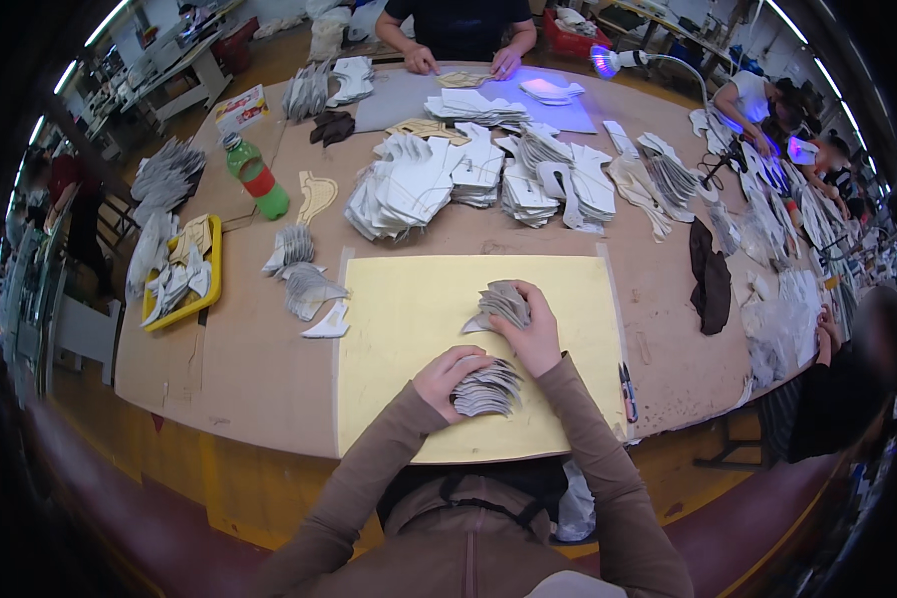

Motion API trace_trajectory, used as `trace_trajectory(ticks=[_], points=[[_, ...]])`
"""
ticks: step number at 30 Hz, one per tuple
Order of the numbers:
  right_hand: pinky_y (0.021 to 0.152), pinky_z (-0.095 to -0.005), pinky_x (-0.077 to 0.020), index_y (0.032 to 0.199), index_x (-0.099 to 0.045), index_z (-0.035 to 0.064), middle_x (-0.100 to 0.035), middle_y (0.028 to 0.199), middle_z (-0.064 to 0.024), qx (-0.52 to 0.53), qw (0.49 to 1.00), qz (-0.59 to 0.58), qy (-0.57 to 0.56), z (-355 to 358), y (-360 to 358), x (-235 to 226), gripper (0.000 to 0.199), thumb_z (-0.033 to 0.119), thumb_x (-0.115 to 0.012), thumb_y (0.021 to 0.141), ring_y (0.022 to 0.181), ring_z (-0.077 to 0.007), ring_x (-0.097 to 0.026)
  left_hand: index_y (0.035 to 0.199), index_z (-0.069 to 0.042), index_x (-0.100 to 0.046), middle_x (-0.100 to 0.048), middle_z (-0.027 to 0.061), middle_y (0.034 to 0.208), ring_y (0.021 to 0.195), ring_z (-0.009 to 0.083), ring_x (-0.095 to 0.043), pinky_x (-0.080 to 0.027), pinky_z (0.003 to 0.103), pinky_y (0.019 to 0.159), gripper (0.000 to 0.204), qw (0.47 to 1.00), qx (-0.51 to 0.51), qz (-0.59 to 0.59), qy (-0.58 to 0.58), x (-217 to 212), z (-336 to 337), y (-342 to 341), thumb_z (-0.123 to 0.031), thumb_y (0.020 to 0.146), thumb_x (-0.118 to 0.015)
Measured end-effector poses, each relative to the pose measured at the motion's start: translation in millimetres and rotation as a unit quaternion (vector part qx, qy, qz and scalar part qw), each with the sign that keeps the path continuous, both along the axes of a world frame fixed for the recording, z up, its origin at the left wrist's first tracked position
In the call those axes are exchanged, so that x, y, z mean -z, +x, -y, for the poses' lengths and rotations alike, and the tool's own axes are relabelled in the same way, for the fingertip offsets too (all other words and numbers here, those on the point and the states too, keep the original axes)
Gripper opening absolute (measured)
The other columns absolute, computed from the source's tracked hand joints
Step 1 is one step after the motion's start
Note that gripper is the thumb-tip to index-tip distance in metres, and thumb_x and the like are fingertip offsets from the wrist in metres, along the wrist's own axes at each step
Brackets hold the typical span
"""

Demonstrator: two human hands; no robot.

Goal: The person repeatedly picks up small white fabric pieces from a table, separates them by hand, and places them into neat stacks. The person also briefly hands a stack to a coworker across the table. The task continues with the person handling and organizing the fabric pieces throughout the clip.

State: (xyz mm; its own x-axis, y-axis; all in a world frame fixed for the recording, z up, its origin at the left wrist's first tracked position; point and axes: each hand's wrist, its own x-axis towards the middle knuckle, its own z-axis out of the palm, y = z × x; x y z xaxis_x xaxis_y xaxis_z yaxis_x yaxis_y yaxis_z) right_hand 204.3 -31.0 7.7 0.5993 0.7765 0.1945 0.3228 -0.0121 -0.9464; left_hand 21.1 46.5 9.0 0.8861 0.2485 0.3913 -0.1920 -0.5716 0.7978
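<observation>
Over a yellow sheet [419,299] taped to the table, both my hands are closed on small stacks of cut pieces. My left hand [445,382] grips a fanned stack of grey curved pieces [488,389] near the sheet's front half. Farther back and to the right, my right hand [536,331] holds a second stack of grey pieces [502,302], its fingers wrapped round the right side. The two stacks are apart from each other. Left of the sheet lie more fanned grey pieces [309,289] and a single white piece [327,321].
Large piles of white cut pieces [399,189] stand beyond the sheet. A green bottle [256,179] and a yellow tray [209,287] are at the left. Pens [628,392] and dark cloth [709,277] lie at the right. A person's hands [506,63] work across the table.
</observation>
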Motion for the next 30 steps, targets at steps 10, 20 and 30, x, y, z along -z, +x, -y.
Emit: trace_trajectory(ticks=[10, 20, 30], points=[[0.104, -0.0408, -0.0296, 0.137, -0.039, 0.0067, -0.048, 0.129, -0.0172, -0.147, 0.956, 0.247, -0.055, -4.7, -36.0, -6.8, 0.067, 0.024, -0.068, 0.080, 0.119, -0.0344, -0.042, 0.129, -0.003, -0.043, -0.048, 0.0169, 0.124, 0.116, 0.0304, -0.049, -0.041, 0.037, 0.099, 0.081, 0.984, -0.165, -0.021, -0.065, 4.4, 0.9, -43.9, -0.014, 0.059, -0.083], [0.098, -0.0432, -0.0341, 0.120, -0.058, 0.0051, -0.047, 0.130, -0.0152, -0.207, 0.942, 0.263, -0.010, 28.6, -58.7, -27.4, 0.052, 0.024, -0.074, 0.073, 0.117, -0.0320, -0.044, 0.145, -0.008, -0.019, -0.010, 0.0269, 0.148, 0.135, 0.0489, -0.014, -0.021, 0.055, 0.108, 0.121, 0.975, -0.215, -0.022, 0.055, 19.0, -11.1, -36.2, -0.032, 0.048, -0.087], [0.106, -0.0580, -0.0150, 0.128, -0.052, 0.0130, -0.028, 0.146, -0.0159, -0.110, 0.909, 0.375, -0.142, 47.6, -105.7, -11.7, 0.060, 0.030, -0.071, 0.074, 0.132, -0.0407, -0.022, 0.146, -0.007, -0.021, -0.007, 0.0270, 0.150, 0.137, 0.0506, -0.008, -0.017, 0.056, 0.110, 0.105, 0.941, -0.286, -0.167, 0.070, 1.2, 19.4, -69.0, -0.026, 0.061, -0.081]])
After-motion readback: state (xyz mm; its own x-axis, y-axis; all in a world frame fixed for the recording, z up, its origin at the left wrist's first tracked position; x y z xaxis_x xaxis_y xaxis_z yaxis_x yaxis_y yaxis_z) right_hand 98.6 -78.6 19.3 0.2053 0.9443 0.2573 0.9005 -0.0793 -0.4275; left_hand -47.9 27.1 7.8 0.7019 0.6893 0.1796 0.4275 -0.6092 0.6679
